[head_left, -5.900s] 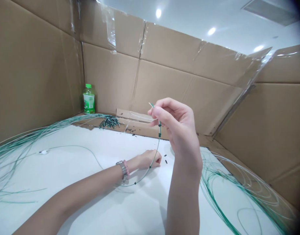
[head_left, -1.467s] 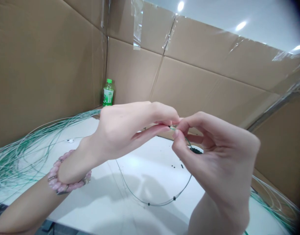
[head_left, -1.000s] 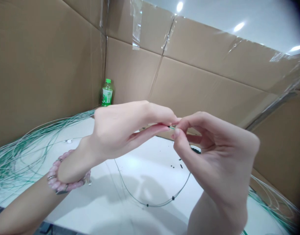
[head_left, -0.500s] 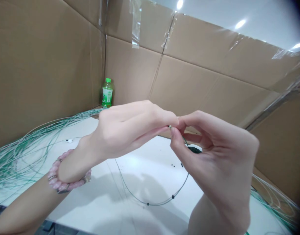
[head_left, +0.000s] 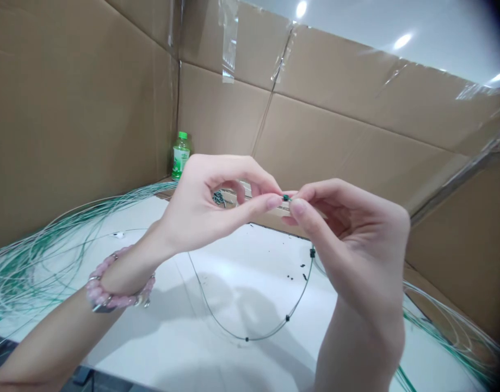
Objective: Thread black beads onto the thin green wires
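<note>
A small dark green piece (head_left: 286,198) sits on a thin green wire between my fingertips. My left hand (head_left: 229,201), with a pink bead bracelet on its wrist, is closed in a pinch at the left side of that piece. Just to the right, my right hand (head_left: 347,234) pinches the wire between thumb and index finger. Below the hands the green wire (head_left: 217,320) hangs in a wide loop over the white table (head_left: 164,337). Several small dark pieces are spaced along it, one (head_left: 312,253) close under my right hand and another (head_left: 288,318) lower down.
Bundled green and white wires (head_left: 25,272) lie at the left, and more wires (head_left: 445,332) at the right. A green bottle (head_left: 180,158) stands in the back corner by the cardboard walls (head_left: 356,120). Small black bits (head_left: 304,276) lie on the table.
My left hand has turned so its thumb and finger opening show. The dark green piece between the fingertips is now visible, and my right hand has moved slightly left. Another dark piece shows below it.
</note>
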The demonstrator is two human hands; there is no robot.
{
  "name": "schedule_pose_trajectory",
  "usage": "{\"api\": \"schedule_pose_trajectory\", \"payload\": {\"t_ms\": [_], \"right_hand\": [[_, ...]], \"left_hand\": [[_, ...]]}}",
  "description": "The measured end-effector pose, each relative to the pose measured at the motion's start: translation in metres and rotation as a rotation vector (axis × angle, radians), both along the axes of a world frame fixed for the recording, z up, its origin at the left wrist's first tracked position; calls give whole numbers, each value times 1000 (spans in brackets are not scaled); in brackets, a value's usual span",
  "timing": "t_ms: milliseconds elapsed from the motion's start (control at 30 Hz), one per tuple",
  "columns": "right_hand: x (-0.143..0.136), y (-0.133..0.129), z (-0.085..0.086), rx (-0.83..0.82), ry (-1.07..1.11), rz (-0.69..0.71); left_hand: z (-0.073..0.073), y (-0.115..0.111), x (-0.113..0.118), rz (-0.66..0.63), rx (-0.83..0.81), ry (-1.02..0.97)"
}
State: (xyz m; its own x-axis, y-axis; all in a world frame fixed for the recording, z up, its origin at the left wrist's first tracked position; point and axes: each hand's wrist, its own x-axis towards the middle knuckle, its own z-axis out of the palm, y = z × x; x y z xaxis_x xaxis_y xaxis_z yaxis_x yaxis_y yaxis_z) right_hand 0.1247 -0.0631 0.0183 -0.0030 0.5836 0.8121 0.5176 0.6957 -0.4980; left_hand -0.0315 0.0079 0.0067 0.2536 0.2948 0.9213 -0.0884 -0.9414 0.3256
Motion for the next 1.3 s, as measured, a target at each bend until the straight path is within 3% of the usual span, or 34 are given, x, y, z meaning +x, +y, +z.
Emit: {"api": "schedule_pose_trajectory", "payload": {"t_ms": [333,600,867,933,1033,1100,1300], "right_hand": [[2,3,-1,13,-46,19],[1,7,-5,7,-13,21],[-2,12,-5,-27,-60,-73],[7,9,0,-110,-140,-111],[24,2,7,-407,-367,-89],[31,-1,10,-516,-424,-72],[24,4,7,-299,-202,-32]], "left_hand": [[3,-5,0,89,5,46],[4,-4,-1,302,268,91],[1,-3,2,392,322,91],[1,-1,1,399,315,99],[-1,2,2,402,286,108],[-3,3,3,376,249,133],[-8,2,14,194,36,123]]}}
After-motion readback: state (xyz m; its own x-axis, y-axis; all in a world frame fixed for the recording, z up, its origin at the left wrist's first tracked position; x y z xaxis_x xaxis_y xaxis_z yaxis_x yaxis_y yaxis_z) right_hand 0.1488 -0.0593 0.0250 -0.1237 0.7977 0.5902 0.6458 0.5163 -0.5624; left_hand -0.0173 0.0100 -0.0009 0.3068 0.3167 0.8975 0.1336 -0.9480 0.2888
